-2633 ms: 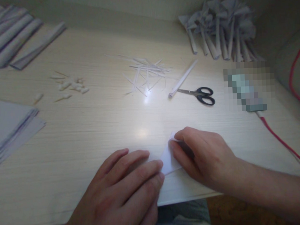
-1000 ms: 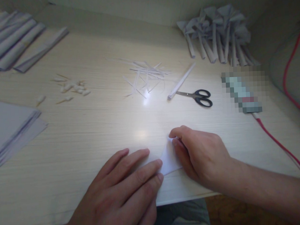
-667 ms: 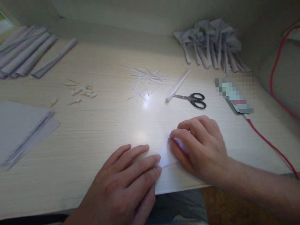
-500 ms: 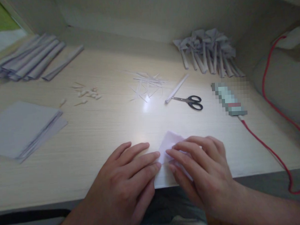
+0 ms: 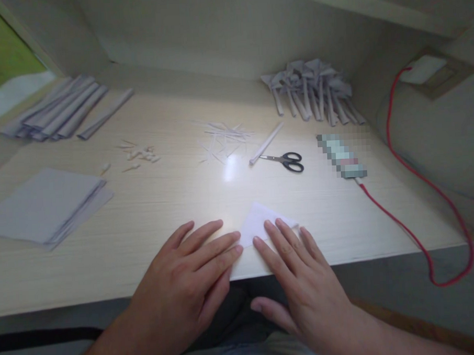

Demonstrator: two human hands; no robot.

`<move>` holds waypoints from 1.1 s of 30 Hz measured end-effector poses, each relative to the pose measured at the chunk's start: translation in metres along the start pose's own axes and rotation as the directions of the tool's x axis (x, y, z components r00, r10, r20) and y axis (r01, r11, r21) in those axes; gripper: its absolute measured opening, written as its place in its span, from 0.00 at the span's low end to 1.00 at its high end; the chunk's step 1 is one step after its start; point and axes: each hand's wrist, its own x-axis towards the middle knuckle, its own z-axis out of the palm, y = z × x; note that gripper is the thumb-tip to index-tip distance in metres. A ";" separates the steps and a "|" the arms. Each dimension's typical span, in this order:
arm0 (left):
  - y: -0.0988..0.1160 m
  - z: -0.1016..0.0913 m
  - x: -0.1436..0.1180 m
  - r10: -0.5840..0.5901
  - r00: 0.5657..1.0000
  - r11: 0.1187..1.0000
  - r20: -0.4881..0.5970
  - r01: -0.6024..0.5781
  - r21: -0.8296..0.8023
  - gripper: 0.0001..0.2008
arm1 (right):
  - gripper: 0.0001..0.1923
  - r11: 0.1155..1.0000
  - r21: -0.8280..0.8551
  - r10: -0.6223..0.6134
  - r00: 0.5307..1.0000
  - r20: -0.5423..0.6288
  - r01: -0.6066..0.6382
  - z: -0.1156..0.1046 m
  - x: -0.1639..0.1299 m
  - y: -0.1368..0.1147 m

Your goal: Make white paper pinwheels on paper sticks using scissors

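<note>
Desk (image 5: 144,213) — left hand (image 5: 186,284), right hand (image 5: 304,279) spread flat, pressing folded paper (image 5: 258,223).

A pale wood-grain worktop (image 5: 144,202) sits in a cream-walled alcove (image 5: 215,32); a bright glare spot (image 5: 231,170) shines on it. A wall socket (image 5: 424,70) is at right; green shows at far left.

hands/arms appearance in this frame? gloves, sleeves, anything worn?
Both are bare: the left hand and right hand have no gloves and no visible rings. No watch or band shows at either wrist. The forearms are uncovered as far as the frame shows; no sleeve is in view. Nails are short and plain.
</note>
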 end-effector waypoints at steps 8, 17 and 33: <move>-0.003 0.001 -0.001 0.040 0.999 0.995 0.012 -0.041 0.086 0.18 | 0.45 0.996 -0.021 0.086 0.996 -0.021 -0.086 0.004 -0.018 0.013; -0.007 -0.003 -0.003 0.061 0.998 0.998 -0.007 -0.061 0.032 0.17 | 0.40 0.986 0.041 0.159 0.987 0.015 -0.159 -0.003 -0.014 0.005; -0.004 -0.005 -0.016 -0.003 1.000 1.000 -0.019 0.003 0.030 0.17 | 0.41 0.971 0.051 0.235 0.970 -0.068 -0.232 -0.005 0.005 -0.021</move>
